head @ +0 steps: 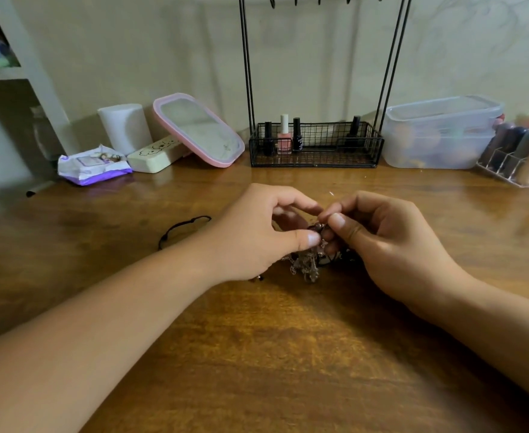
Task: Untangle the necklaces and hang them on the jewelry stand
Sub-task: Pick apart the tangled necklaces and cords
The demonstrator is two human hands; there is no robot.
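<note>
Both forearms reach in bare from the near edge, converging toward the middle; the left hand point(257, 232) lies palm down, wrist low, its thumb stretched right and its forefinger curled over to meet it in a pinch; the right hand point(388, 242) faces it, knuckles up and to the far side, fingers point(339, 220) curled tight, thumb pressed against them; the fingertips of both hands nearly touch.

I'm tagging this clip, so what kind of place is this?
Probably a home dressing table: nail polish bottles in the jewelry stand basket, a pink-framed mirror, and a lipstick organizer on the wooden table.
</note>
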